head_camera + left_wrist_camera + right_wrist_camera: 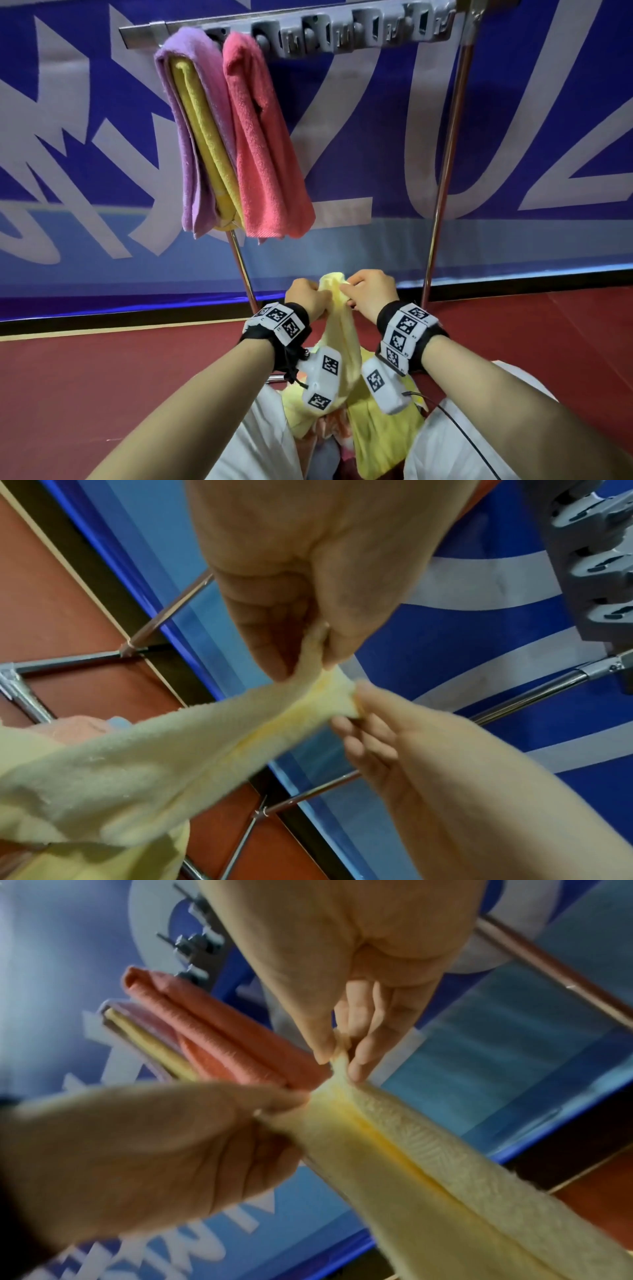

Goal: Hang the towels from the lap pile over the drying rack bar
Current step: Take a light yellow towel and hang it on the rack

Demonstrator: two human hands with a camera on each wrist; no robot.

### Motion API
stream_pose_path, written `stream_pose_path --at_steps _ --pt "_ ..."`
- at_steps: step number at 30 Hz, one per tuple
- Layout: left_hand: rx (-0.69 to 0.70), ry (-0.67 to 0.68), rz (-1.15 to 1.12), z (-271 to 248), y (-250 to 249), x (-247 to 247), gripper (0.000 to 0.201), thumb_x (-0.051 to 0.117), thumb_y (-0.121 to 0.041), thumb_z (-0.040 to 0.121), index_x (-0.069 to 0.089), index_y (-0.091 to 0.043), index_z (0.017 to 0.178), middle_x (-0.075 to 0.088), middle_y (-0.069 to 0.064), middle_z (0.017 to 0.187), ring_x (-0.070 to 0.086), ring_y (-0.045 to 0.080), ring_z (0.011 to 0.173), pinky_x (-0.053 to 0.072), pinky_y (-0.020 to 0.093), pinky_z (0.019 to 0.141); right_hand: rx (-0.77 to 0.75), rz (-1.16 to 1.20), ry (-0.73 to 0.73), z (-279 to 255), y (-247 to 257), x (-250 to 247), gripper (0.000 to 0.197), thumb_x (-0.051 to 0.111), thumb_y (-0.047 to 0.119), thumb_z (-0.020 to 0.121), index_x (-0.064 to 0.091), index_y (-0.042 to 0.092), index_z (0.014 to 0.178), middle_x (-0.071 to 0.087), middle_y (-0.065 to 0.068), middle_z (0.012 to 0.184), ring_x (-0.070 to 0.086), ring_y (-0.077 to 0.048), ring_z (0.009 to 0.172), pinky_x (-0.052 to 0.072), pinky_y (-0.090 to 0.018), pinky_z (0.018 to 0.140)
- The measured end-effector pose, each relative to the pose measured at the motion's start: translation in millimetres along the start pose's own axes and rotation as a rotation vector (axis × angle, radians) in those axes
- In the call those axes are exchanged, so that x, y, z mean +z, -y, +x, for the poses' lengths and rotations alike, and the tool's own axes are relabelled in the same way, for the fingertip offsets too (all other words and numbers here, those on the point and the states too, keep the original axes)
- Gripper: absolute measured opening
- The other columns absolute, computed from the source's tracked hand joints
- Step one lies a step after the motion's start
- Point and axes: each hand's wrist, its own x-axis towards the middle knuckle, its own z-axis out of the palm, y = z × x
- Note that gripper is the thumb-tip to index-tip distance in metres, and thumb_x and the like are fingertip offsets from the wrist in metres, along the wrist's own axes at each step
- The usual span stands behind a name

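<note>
A pale yellow towel (340, 342) rises from the pile on my lap (359, 431), pulled up in front of me. My left hand (306, 296) and right hand (366, 291) pinch its top edge side by side. The left wrist view has the left hand (294, 631) pinching the towel (171, 745), the other hand just beside it. The right wrist view has the right hand (346, 1042) pinching the towel's tip (394, 1150). On the drying rack bar (144, 32), upper left, hang a purple towel (185, 137) over a yellow one (202, 137), then a pink towel (267, 154).
The bar's right stretch carries grey clips (359, 34) and no towels. Two metal rack legs (445, 171) slant down to a red floor (102, 377). A blue banner (513, 120) stands behind the rack. My legs in white cloth (455, 438) flank the lap pile.
</note>
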Motion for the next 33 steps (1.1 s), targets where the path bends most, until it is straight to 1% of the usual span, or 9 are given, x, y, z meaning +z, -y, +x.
stream_pose_path --at_steps 4,7,11,13,15,20,24,28,33 --pt "-0.002 -0.012 -0.101 0.9 1.1 5.2 0.008 0.064 -0.005 0.066 0.07 0.0 0.068 0.071 0.015 0.068 0.067 0.026 0.064 0.06 0.038 0.072 -0.033 -0.076 0.056 -5.1 -0.1 5.0 0.015 0.066 0.019 0.079 0.074 0.017 0.091 0.075 -0.004 0.087 0.067 -0.017 0.088 0.052 -0.024 0.083" --pt "-0.006 0.024 -0.158 1.0 0.6 5.2 0.013 0.066 0.004 0.065 0.069 0.01 0.077 0.067 0.018 0.07 0.063 0.024 0.061 0.059 0.038 0.071 -0.033 -0.039 0.061 -5.3 -4.2 4.1 0.024 0.065 0.013 0.078 0.075 0.017 0.099 0.075 -0.003 0.092 0.067 -0.014 0.089 0.051 -0.023 0.084" --pt "0.05 0.038 -0.096 -1.2 -0.7 5.6 0.004 0.07 -0.002 0.069 0.07 -0.004 0.067 0.06 0.002 0.058 0.053 0.01 0.05 0.048 0.021 0.056 -0.071 -0.031 0.051 -6.7 -5.2 3.6 0.02 0.066 0.012 0.077 0.077 0.017 0.094 0.075 -0.005 0.082 0.067 -0.015 0.086 0.049 -0.022 0.078" --pt "0.074 0.047 -0.102 -2.3 -1.1 6.4 0.007 0.07 -0.003 0.072 0.07 -0.007 0.066 0.06 0.002 0.058 0.052 0.007 0.049 0.048 0.02 0.056 -0.081 -0.033 0.059 -6.6 -5.2 4.0 0.015 0.067 0.016 0.078 0.077 0.016 0.089 0.071 -0.002 0.072 0.063 -0.015 0.079 0.044 -0.021 0.069" --pt "0.094 0.055 -0.118 -2.7 -0.6 7.1 0.01 0.07 0.0 0.074 0.07 -0.008 0.067 0.06 0.004 0.06 0.052 0.003 0.045 0.046 0.017 0.052 -0.065 -0.029 0.067 -6.6 -5.3 4.0 0.015 0.07 0.02 0.077 0.076 0.017 0.09 0.065 0.005 0.067 0.06 -0.01 0.077 0.039 -0.017 0.068" --pt "0.108 0.034 -0.18 -4.1 -0.2 7.5 0.003 0.073 -0.001 0.073 0.073 -0.004 0.073 0.069 0.017 0.074 0.067 0.025 0.068 0.06 0.037 0.074 -0.031 0.013 0.048 -4.4 -6.4 3.9 0.024 0.074 0.02 0.075 0.074 0.015 0.099 0.073 -0.001 0.087 0.066 -0.01 0.089 0.042 -0.013 0.075" --pt "0.094 -0.005 -0.21 -6.6 -1.4 7.2 0.008 0.075 -0.006 0.073 0.075 -0.005 0.081 0.073 0.018 0.084 0.073 0.028 0.08 0.061 0.037 0.074 -0.04 0.02 0.009 -5.2 -4.4 3.5 0.026 0.07 0.016 0.076 0.074 0.016 0.101 0.074 -0.002 0.091 0.067 -0.012 0.093 0.046 -0.016 0.08" --pt "0.082 0.0 -0.277 -4.6 -2.1 4.9 0.012 0.073 -0.001 0.074 0.073 -0.013 0.075 0.074 0.018 0.084 0.072 0.029 0.082 0.06 0.037 0.075 -0.059 0.021 -0.004 -7.0 0.7 1.8 0.025 0.067 0.016 0.077 0.074 0.016 0.101 0.074 -0.003 0.092 0.067 -0.013 0.093 0.05 -0.021 0.086" --pt "0.01 0.035 -0.376 -2.8 -0.9 7.1 0.021 0.069 0.003 0.076 0.069 0.002 0.097 0.071 0.024 0.088 0.072 0.033 0.079 0.059 0.043 0.078 -0.048 0.014 0.047 -7.1 4.1 1.3 0.026 0.072 0.029 0.078 0.073 0.016 0.1 0.072 -0.001 0.093 0.064 -0.01 0.089 0.047 -0.018 0.081"
